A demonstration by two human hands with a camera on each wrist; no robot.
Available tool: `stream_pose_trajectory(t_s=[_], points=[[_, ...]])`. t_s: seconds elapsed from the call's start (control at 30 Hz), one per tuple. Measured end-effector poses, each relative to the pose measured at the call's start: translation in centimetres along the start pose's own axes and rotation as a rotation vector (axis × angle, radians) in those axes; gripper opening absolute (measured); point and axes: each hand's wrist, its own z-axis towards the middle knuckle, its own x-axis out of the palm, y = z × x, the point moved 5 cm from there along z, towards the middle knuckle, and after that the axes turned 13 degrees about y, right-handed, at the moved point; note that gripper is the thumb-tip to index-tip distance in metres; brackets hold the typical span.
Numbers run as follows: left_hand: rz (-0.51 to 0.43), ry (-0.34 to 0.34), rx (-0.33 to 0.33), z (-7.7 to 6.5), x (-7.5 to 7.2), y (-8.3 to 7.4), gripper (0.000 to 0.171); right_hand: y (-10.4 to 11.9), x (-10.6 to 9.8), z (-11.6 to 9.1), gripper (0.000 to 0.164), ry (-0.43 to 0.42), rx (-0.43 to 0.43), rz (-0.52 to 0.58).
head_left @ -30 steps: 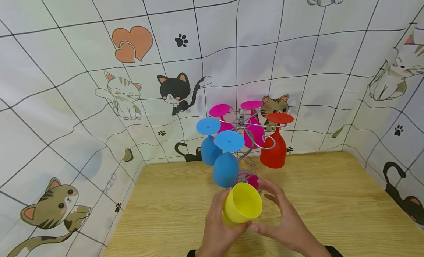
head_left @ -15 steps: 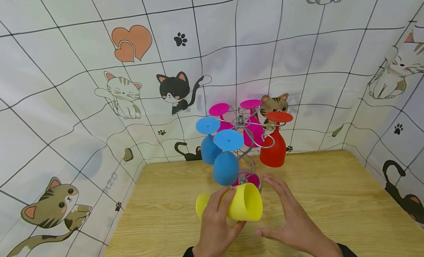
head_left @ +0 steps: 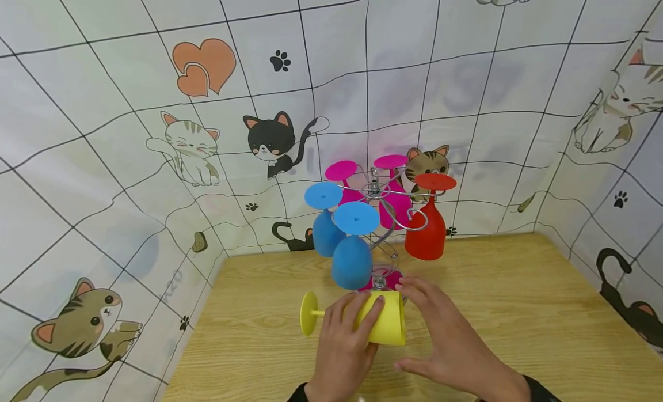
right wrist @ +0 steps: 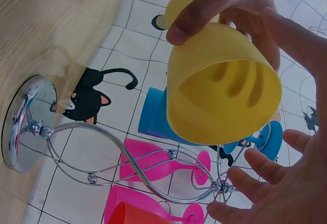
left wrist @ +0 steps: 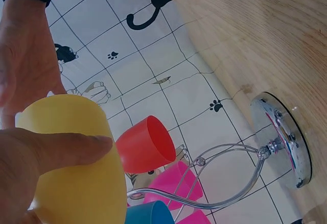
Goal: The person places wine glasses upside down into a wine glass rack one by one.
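Note:
My left hand (head_left: 342, 350) grips the bowl of a yellow plastic goblet (head_left: 391, 324), held sideways above the table with its mouth to the right and its foot to the left. Close to the rim, my right hand (head_left: 450, 338) has its fingers and thumb spread, holding nothing. The right wrist view looks into the goblet's hollow bowl (right wrist: 225, 101), with the right hand's fingers apart from it. Behind stands a chrome goblet rack (head_left: 374, 188). From its arms hang two blue goblets (head_left: 352, 264), two pink goblets (head_left: 395, 209) and a red goblet (head_left: 427, 235), all upside down.
The rack's round base (left wrist: 283, 142) stands on the wood-grain table (head_left: 248, 344), just beyond the hands. A bare curled hook of the rack (head_left: 420, 219) points forward between the front blue goblet and the red one. Cat-patterned sheeting (head_left: 331, 56) encloses the back and sides.
The yellow goblet has turned from mouth toward the camera to lying sideways, mouth right. My right hand drew away from it to the right, then came back a little closer.

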Motion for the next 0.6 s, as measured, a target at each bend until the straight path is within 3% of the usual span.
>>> stream_pose_trajectory(t_s=[0.43,0.6], points=[[0.104,-0.004,0.087,0.1,0.5,-1.3,0.081,-0.1,1.6,1.0,0.102,0.121,0.090,-0.056],[0.102,0.043,0.090,0.1,0.7,-1.6,0.087,0.0,1.9,1.2,0.097,0.140,0.069,-0.084]])
